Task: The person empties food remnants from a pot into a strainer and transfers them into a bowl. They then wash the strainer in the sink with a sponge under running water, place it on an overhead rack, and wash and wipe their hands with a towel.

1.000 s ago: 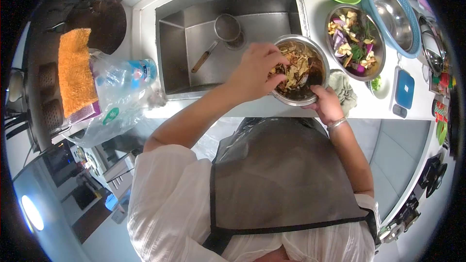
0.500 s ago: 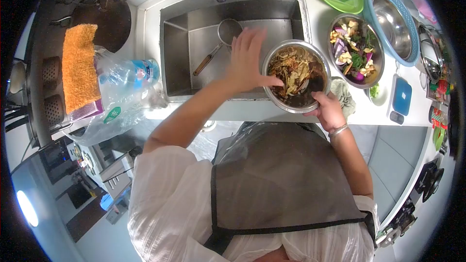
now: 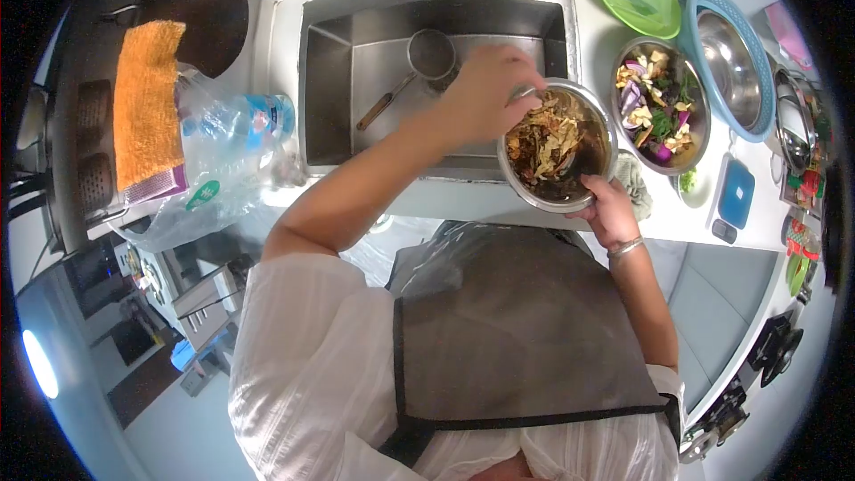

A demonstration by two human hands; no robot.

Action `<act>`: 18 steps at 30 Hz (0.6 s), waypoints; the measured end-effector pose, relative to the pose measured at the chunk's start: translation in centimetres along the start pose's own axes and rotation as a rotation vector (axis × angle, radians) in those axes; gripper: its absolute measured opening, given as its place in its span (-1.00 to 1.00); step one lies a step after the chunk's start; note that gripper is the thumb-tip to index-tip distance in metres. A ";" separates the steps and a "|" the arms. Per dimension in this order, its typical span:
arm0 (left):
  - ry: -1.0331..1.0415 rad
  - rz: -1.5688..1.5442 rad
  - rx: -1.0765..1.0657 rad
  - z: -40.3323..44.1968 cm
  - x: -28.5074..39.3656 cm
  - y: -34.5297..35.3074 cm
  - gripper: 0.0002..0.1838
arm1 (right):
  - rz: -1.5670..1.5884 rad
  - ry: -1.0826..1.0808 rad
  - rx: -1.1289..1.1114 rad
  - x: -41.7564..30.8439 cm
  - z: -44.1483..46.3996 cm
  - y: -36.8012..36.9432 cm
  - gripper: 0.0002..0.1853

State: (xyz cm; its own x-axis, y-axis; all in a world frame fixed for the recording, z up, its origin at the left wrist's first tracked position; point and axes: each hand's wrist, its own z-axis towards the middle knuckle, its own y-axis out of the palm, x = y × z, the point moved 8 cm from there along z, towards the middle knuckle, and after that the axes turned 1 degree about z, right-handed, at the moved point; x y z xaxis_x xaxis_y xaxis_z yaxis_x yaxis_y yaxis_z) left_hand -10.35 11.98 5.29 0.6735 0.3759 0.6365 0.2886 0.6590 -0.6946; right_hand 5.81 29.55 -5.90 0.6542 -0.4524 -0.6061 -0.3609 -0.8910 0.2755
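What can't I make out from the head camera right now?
In the head view:
- Left hand: blur hides whether it pinches anything.
- Right hand: fingers beneath the metal bowl, hidden by it.
- Grey-green cloth: partly covered by bowl and right hand.
- Blue-topped device: markings too small.

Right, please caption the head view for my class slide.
Right hand grips a round silver metal bowl of dry brown flakes, left hand at its rim, near a rectangular metal sink.

- The left hand [image 3: 497, 93], spread open half a second ago, now has its fingers bent together by the steel bowl's [image 3: 536, 199] far rim.
- The sink [image 3: 378, 62] sits further right in view.
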 end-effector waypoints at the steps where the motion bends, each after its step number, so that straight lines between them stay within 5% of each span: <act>1: -0.039 -0.046 -0.020 -0.5 -0.1 -0.1 -0.83 | 0.014 0.013 -0.008 -0.1 -0.1 0.0 -0.67; 6: -0.420 -0.180 0.121 -4.4 -2.6 -0.8 -0.85 | 0.029 -0.006 0.017 -1.1 -0.4 0.3 -0.68; 9: -0.515 -0.126 -0.040 -6.9 -3.7 1.3 -0.83 | -0.002 -0.042 0.025 -1.1 0.3 -0.4 -0.66; 12: -0.870 -0.195 -0.308 -7.5 -1.0 0.8 -0.81 | -0.107 -0.091 0.035 -0.7 2.1 -1.6 -0.64; 15: -0.720 -0.063 -0.331 -8.9 -1.7 2.4 -0.77 | -0.248 -0.137 0.051 0.1 4.4 -3.6 -0.63; 18: -0.725 -0.451 -0.292 -11.1 -2.1 5.3 -0.74 | -0.270 -0.153 0.058 -0.3 4.4 -3.0 -0.65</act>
State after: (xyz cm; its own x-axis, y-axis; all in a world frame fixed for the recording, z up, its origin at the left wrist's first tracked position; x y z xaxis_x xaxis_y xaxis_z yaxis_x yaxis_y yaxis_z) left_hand -2.73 7.45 -3.47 -0.1109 0.5055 0.8556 0.6492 0.6887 -0.3228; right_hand 3.74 32.55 -9.80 0.6256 -0.1846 -0.7580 -0.2278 -0.9725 0.0488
